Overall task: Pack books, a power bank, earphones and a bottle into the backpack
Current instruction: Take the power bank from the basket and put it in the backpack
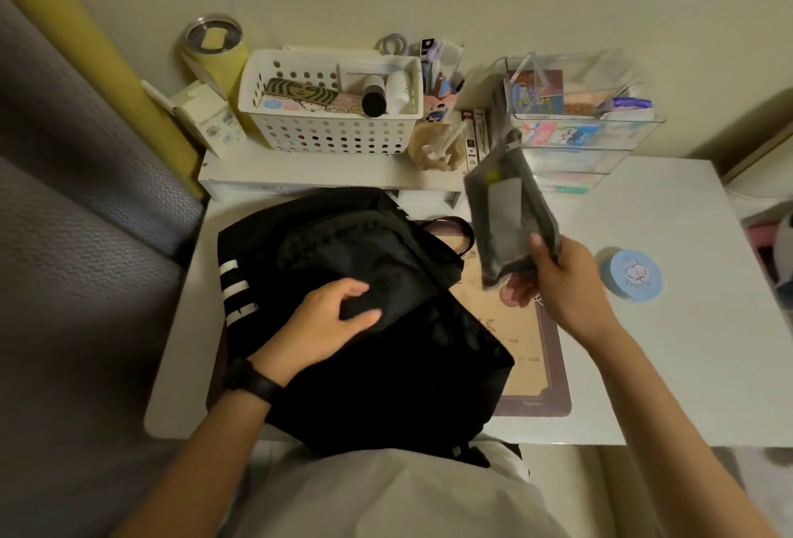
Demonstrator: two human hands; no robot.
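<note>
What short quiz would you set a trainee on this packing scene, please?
1. Multiple choice: what does the right hand hold? A) a grey pouch B) a bottle C) a book
2. True or false: the left hand grips the fabric of the black backpack.
3. Fill in the gap: the round blue tin lies on the white table, to the person's ___ of the backpack.

Key: 1 A; 2 true; 3 right.
</note>
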